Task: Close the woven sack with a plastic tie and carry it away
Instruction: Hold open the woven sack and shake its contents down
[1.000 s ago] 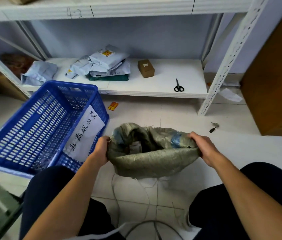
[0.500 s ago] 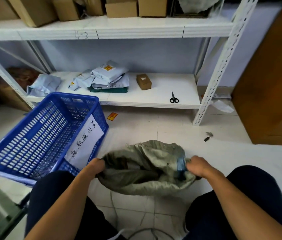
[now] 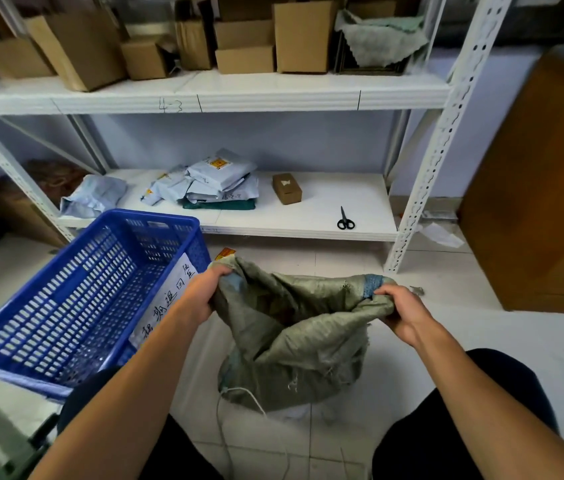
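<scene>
Head view, nearest first: two dark-trousered knees frame the bottom edge, with both bare forearms reaching forward between them. A thin white cord [image 3: 239,393] trails from the lower part of the woven sack [image 3: 294,344] down across the tiled floor [image 3: 412,386].

The sack stands on the floor between the knees. Its long axis runs roughly upright, base down, and its mouth faces up and away toward the shelving. The mouth is pulled wide from side to side. The left hand [image 3: 204,292] grips the left edge of the rim with its fingers curled over the cloth. The right hand [image 3: 401,311] pinches the right edge beside a blue stripe, thumb on top. The hands are well apart, so the rim sags between them.

Just left of the sack, a blue slatted basket [image 3: 76,299] lies tilted, its open side facing the camera. A white paper label [image 3: 166,303] with handwriting is on its near wall, partly behind the left forearm.

Farther back, the lower shelf [image 3: 325,216] carries black scissors [image 3: 345,220], a small brown box [image 3: 286,188] and a heap of pale mailing bags [image 3: 214,181]. Above it, the upper shelf [image 3: 239,95] holds a row of cardboard boxes [image 3: 301,36]. A brown wooden panel [image 3: 543,188] stands at the right.
</scene>
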The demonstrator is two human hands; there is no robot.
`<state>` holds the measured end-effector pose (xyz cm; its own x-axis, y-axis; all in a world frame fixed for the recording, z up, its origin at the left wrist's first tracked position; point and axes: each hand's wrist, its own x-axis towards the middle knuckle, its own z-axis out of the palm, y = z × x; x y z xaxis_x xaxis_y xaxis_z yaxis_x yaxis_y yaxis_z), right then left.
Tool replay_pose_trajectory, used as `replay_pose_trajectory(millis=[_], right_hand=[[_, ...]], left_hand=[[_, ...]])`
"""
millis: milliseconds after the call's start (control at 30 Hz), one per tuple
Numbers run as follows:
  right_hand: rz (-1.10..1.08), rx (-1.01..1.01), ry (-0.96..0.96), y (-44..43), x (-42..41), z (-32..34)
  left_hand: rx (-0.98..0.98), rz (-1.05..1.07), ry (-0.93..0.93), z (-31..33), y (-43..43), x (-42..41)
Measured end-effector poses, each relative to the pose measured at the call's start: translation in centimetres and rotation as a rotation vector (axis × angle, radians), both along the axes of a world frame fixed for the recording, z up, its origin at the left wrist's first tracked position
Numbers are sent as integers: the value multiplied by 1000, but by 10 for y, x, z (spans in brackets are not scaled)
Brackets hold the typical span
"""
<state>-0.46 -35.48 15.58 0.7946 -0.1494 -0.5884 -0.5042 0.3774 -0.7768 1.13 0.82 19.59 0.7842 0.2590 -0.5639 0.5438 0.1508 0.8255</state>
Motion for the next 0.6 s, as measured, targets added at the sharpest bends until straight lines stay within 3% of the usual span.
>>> replay_pose_trajectory(millis=[200, 333, 500, 600], right_hand=[[48, 93, -42, -11, 17, 36], [118, 47, -34, -21, 19, 39], [245, -183, 87, -22, 4, 17], [408, -296, 212, -19, -8, 3]], left_hand=[[-55, -65, -123, 46, -7, 25], [-54, -258, -54, 53, 1, 25], [131, -286, 50, 37, 12, 20], [471, -316, 29, 28, 9, 16]])
